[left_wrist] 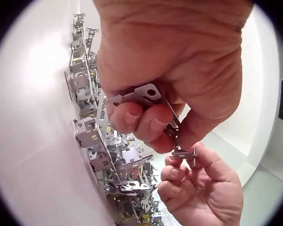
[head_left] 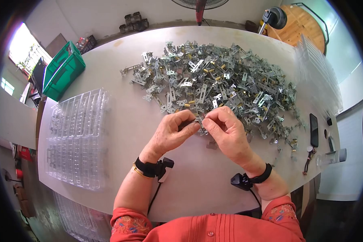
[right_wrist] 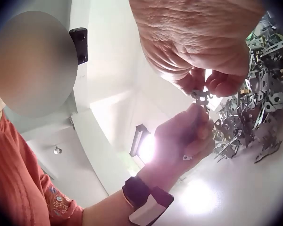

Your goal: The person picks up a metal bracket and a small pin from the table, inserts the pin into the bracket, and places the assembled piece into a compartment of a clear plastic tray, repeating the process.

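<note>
My left hand grips a flat silver metal bracket with holes, its fingers curled round it and the thumb against its far end. Facing it, my right hand pinches a small metal piece between thumb and forefinger, right at the bracket's end. In the right wrist view a small plate with holes shows between both hands' fingertips. The two hands meet over the near edge of a large pile of metal brackets. Part of the held bracket is hidden inside the left fingers.
Clear plastic trays lie on the table's left, with a green crate behind them. More clear trays stand at the right. A phone, a bracelet and a clear bottle lie near the right edge.
</note>
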{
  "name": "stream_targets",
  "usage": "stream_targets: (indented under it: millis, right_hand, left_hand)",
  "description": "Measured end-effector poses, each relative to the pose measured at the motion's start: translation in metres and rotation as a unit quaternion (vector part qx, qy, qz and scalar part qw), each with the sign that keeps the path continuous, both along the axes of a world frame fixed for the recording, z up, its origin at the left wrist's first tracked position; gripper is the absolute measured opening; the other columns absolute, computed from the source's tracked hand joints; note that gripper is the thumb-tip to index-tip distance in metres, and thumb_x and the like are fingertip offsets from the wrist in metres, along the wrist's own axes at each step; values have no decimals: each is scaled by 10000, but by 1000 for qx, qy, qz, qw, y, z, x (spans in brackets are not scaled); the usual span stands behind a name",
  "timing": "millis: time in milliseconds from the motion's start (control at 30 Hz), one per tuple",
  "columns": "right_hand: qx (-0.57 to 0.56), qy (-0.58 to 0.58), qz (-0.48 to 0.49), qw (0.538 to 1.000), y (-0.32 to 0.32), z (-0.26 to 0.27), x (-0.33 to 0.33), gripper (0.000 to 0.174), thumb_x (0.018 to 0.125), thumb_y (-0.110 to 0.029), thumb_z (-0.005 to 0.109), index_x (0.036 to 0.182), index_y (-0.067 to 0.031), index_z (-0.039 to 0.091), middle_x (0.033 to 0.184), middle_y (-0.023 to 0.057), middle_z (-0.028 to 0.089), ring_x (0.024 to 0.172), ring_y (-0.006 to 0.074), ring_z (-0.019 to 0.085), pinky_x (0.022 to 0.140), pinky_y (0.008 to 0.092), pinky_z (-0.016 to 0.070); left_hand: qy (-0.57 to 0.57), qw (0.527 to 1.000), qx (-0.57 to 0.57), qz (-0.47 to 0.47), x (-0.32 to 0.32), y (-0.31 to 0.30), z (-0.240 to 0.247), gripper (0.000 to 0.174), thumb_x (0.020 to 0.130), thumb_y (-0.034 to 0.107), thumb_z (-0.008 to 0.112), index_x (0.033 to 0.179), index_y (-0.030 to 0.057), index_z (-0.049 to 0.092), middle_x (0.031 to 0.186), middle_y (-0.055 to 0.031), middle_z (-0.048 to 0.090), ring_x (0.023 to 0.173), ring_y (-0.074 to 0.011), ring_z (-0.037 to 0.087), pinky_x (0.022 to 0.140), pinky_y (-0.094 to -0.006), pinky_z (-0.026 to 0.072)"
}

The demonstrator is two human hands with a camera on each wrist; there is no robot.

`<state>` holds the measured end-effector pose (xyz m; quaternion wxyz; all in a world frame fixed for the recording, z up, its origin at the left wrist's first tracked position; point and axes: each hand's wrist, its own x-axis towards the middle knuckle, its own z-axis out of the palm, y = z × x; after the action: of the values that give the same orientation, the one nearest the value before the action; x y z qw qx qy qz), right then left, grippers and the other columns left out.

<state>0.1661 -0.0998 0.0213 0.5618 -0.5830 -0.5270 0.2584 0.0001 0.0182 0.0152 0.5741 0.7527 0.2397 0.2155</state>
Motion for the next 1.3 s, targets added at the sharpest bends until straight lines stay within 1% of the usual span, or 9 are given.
stream_targets:
  millis: [167,200,267,300,367,400,500,967,1300]
  right_hand:
    - [-16,56,-24,998,-4,7,-1,67,986,-126,643,970,-62,632,885,-19,555,716,50,508,630,216,428]
    - [-25,106,-29,994,-4,8,0,74,1002,-140,623,978,-70,626,867,-28,565,714,41,508,624,204,423]
    - [-29,173,-33,984,-4,13,0,107,1033,-182,583,994,-88,615,781,-54,573,680,21,504,586,186,410]
    - [-27,173,-35,984,-6,16,1,107,1033,-182,583,994,-88,615,781,-54,573,680,21,504,586,186,410]
    - [-113,192,7,975,-11,18,3,114,1029,-191,592,990,-87,616,744,-63,556,650,19,501,552,189,399]
    - [-112,193,7,975,-11,16,2,114,1029,-191,592,990,-87,616,744,-63,556,650,19,501,552,189,399]
    - [-131,188,34,973,-10,10,-3,119,1025,-193,599,996,-80,619,725,-72,547,622,16,482,536,192,386]
    - [-131,180,39,974,-9,5,-3,126,1024,-189,604,996,-68,624,722,-92,495,609,-1,395,524,195,329]
    - [-118,152,30,981,-10,8,-4,134,1026,-180,598,970,-59,614,719,-97,482,612,-5,382,526,199,319]
  left_hand:
    - [26,996,-5,-83,1,-3,-3,221,925,211,714,870,22,614,697,53,520,639,-29,434,549,-220,355]
    - [26,996,-5,-83,1,-4,-1,221,925,211,714,870,22,614,697,53,520,639,-29,434,549,-220,355]
    - [-7,991,-133,-21,1,-4,7,193,947,211,681,893,33,627,697,30,557,582,-37,446,506,-206,339]
    - [-7,991,-132,-23,0,-1,6,193,947,211,681,893,33,627,697,30,557,582,-37,446,506,-206,339]
    - [-107,954,-280,-9,-5,8,-1,195,952,210,683,895,32,629,715,-3,575,561,-51,459,475,-211,331]
    - [-133,945,-297,-3,-5,10,-5,169,972,193,636,910,37,610,692,-17,564,485,-48,378,439,-203,274]
    - [-161,933,-322,28,-5,10,-8,167,976,194,629,926,36,610,710,-25,574,486,-55,391,440,-200,284]
    - [-139,939,-314,-9,-4,9,-9,186,974,201,645,923,26,605,683,-36,570,478,-56,386,437,-203,289]
    - [-123,949,-291,-18,-5,9,-8,213,970,216,657,898,21,614,658,-16,547,490,-46,375,442,-200,271]
